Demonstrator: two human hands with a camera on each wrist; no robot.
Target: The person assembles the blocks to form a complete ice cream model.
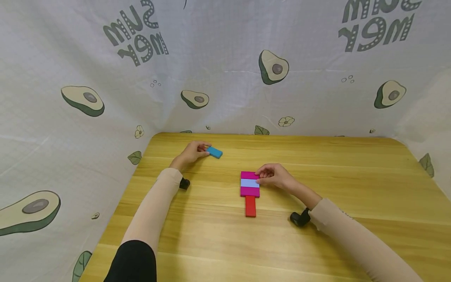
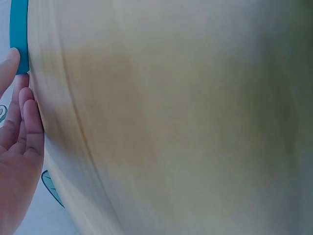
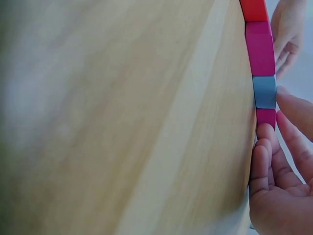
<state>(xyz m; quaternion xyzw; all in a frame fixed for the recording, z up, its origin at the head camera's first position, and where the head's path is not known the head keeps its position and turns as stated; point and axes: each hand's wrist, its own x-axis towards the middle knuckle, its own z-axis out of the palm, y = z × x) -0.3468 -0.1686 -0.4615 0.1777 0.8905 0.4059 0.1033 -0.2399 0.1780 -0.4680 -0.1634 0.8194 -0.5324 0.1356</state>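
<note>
On the table, my left hand (image 1: 193, 152) pinches one end of a blue rectangular block (image 1: 215, 152) between thumb and fingers. In the left wrist view the thumb lies against that block (image 2: 19, 36). To the right, several flat blocks lie joined in a column: a far magenta block (image 1: 248, 175), a light blue block (image 1: 248, 183), a near magenta block (image 1: 249, 191) and a red block (image 1: 250, 206) set lengthwise below. At the column's far right corner my right hand (image 1: 276, 176) has its curled index finger and thumb on the far magenta block, the thumb bordering the light blue one.
The wooden table (image 1: 211, 243) has its far edge against a white curtain (image 1: 225, 78) printed with avocados and letters. The curtain also hangs along the left side. A small black device (image 1: 300, 218) sits by the right wrist, another (image 1: 184, 183) by the left.
</note>
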